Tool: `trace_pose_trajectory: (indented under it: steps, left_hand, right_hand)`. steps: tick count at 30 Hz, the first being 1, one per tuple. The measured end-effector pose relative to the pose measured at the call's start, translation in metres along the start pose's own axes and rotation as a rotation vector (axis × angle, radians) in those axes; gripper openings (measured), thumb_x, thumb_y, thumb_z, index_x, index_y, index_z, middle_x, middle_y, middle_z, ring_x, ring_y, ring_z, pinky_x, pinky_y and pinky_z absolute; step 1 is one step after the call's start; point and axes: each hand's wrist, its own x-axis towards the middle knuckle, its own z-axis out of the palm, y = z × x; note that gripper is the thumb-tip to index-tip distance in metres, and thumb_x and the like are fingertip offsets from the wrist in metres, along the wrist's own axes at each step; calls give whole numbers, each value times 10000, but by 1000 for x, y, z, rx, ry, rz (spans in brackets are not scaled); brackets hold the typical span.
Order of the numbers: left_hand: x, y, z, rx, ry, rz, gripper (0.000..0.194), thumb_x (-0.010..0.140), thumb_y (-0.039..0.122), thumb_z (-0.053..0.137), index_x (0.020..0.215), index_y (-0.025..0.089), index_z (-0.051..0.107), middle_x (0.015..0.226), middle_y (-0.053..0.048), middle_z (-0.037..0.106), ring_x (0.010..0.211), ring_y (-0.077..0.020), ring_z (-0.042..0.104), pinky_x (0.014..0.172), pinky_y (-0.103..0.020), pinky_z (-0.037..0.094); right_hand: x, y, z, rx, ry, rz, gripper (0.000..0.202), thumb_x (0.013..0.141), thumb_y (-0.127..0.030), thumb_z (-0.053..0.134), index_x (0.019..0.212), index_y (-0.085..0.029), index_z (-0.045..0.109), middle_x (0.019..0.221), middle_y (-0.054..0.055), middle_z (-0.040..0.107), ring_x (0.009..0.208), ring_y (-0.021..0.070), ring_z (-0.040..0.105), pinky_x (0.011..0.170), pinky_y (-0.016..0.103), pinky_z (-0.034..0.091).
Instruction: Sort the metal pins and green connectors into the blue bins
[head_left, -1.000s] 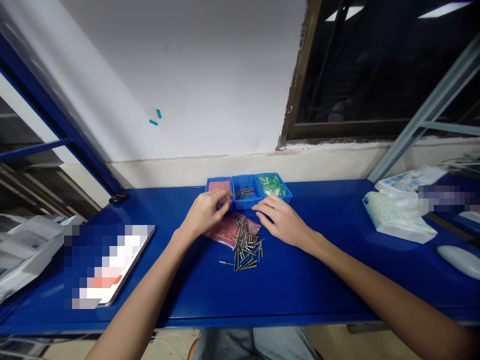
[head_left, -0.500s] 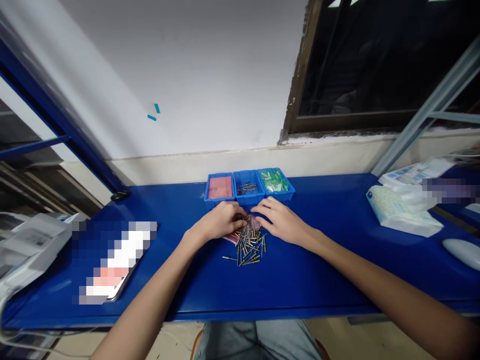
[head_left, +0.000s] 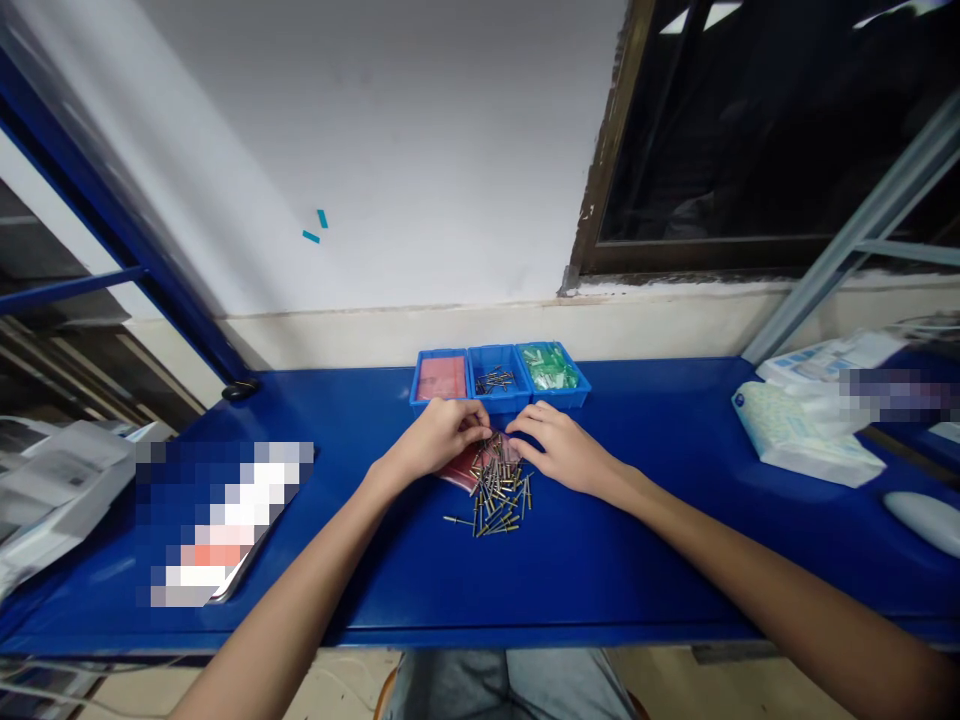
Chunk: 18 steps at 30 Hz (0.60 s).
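A loose pile of metal rivets (head_left: pixel 496 490) lies on the blue table, its upper part over a reddish plastic bag (head_left: pixel 459 468). My left hand (head_left: pixel 442 436) is at the pile's upper left, fingertips pinched together at the bag's top edge; what they hold is too small to make out. At the upper right of the pile, my right hand (head_left: pixel 562 445) has thumb and fingers apart, its fingertips close to the bag. Behind the hands stand three joined blue bins: one with red bags (head_left: pixel 442 378), one with some rivets (head_left: pixel 495 380), one with green bags (head_left: pixel 551 366).
A phone-like device (head_left: pixel 240 530), partly blurred out, lies at the left. White equipment (head_left: pixel 67 490) stands at the left edge. On the right are a tissue pack (head_left: pixel 806 435) and a white rounded object (head_left: pixel 924 515). A small black object (head_left: pixel 240 389) is at the back left.
The camera view has shifted slightly. My left hand has moved a little up and left, its fingers drawn closer together. My right hand has barely moved.
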Motion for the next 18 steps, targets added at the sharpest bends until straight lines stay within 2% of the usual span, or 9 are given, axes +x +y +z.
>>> trace_pose_trajectory:
  steps: [3,7,13,18]
  left_hand:
    - [1,-1,-5,10,1,17,153,897,293,624,843,170,696,754,-22,724,668,-135,653,621,-240,453]
    - [2,-2,-7,-118,24,3,192,875,352,668,828,168,698,764,-32,723,689,-143,653,623,-248,472]
    - [3,1,4,-439,84,-45,233,846,372,697,846,143,653,780,-64,711,689,-146,660,677,-291,537]
    - [3,1,8,-521,121,-76,238,802,351,747,784,148,624,780,-68,713,677,-142,660,675,-295,542]
  right_hand:
    - [0,0,1,44,3,6,180,967,-256,546,1044,-185,693,967,74,668,967,227,569,866,381,473]
    - [2,-2,1,144,54,59,136,935,-243,596,1010,-193,697,973,58,687,942,209,598,858,363,469]
    - [6,-11,-5,359,113,150,132,887,-194,627,990,-205,708,901,31,693,801,159,611,701,280,472]
    - [8,-15,-9,441,118,196,71,875,-196,631,898,-192,698,787,7,676,685,138,582,639,266,444]
